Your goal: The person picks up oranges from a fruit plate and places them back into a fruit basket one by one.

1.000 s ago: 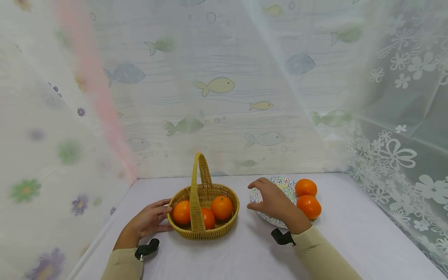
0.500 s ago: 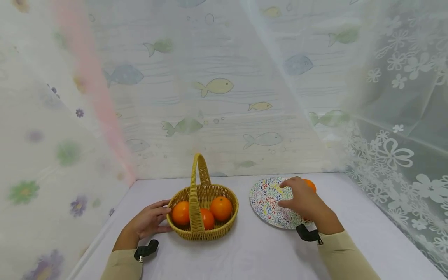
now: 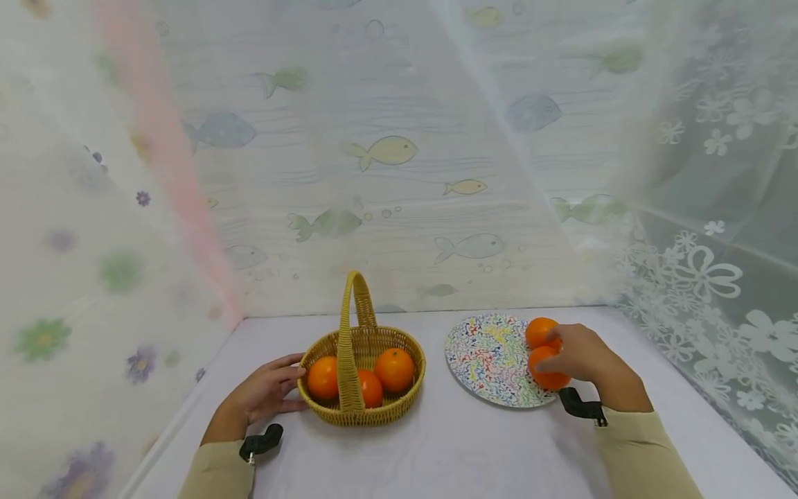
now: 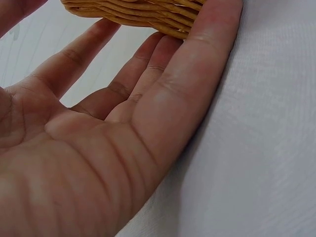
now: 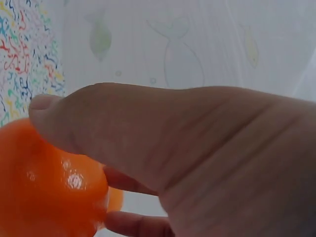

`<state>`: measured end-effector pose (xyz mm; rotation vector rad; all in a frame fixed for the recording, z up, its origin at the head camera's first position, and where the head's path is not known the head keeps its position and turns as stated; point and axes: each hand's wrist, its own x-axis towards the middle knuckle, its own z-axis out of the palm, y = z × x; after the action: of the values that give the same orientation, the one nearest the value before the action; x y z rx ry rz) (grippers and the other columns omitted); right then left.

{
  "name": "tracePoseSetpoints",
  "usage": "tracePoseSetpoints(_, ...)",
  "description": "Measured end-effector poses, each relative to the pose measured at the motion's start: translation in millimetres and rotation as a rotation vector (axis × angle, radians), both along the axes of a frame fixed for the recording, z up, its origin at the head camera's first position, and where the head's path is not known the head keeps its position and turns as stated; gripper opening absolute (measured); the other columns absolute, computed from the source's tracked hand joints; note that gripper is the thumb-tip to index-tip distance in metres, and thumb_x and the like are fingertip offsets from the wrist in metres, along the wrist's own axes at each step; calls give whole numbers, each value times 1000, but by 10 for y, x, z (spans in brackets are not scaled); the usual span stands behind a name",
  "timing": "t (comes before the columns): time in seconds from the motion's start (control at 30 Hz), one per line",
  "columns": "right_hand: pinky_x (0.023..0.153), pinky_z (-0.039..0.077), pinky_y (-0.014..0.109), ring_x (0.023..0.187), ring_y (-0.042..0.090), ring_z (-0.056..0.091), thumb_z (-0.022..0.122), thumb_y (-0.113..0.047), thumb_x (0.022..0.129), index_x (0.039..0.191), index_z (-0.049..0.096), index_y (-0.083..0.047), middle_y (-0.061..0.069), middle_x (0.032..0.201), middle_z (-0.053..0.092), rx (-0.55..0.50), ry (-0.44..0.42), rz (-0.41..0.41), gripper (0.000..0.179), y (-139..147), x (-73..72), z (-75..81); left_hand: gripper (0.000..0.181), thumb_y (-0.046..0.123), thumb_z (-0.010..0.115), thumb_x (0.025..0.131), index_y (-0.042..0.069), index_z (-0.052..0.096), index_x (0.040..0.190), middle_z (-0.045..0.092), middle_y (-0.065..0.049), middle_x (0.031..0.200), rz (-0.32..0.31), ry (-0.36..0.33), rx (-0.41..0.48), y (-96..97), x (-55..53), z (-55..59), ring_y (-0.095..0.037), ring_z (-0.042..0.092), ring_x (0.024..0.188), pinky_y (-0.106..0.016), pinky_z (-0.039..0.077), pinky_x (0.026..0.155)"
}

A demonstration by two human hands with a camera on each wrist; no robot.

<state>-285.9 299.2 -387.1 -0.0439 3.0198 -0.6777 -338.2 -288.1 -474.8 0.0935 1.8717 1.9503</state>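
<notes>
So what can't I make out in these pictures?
Left wrist: most of the basket, cut off by the top edge.
Head: part of the basket's front fruit, behind the handle.
Head: part of the nearer fruit outside the basket, behind the right hand.
Right wrist: most of the farther fruit, behind the nearer one.

The right hand (image 5: 197, 138) is holding a shiny orange (image 5: 44, 182); a squiggle-patterned plate (image 5: 27, 59) is showing at upper left.
</notes>
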Motion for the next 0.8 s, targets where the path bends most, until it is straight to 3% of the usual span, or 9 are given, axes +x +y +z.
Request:
tracePoseSetpoints(0.4,83,57,54,100,37,59,90,-31,73,128,58,8,27,119,64,-40,-93,-21,75,53,-16,-20,67,25,62,103,11,33,161,38,-15,163,14,-6,8,13,9,-3,-23,56,131,-60,55,100)
tracePoseSetpoints(0.8,71,57,40,91,33,58,91,-30,75,126,52,9,25,113,64,-59,-119,-33,74,52,-45,-46,67,24,64,102,11,34,161,38,-15,163,38,-18,3,33,31,24,-23,56,131,-60,55,99)
